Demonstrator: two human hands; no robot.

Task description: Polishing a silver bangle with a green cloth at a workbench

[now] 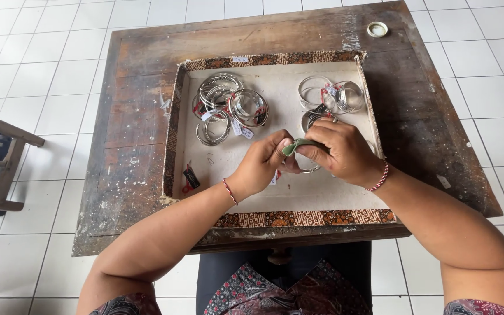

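Observation:
My left hand (262, 163) and my right hand (340, 151) meet over a shallow tray (298, 218) with a patterned border. Between them they hold a silver bangle (310, 170), mostly hidden by the fingers. My right hand presses a small green cloth (296, 146) against the bangle, while my left hand pinches its other side. A red tag string hangs just below my left hand. Both wrists wear red and white thread bracelets.
A pile of silver bangles with tags (228, 105) lies at the tray's back left, and more bangles (331, 96) at the back right. A loose black tag (191, 177) lies front left. The tray sits on a worn wooden table (135, 116); a small white lid (377, 28) rests at its far corner.

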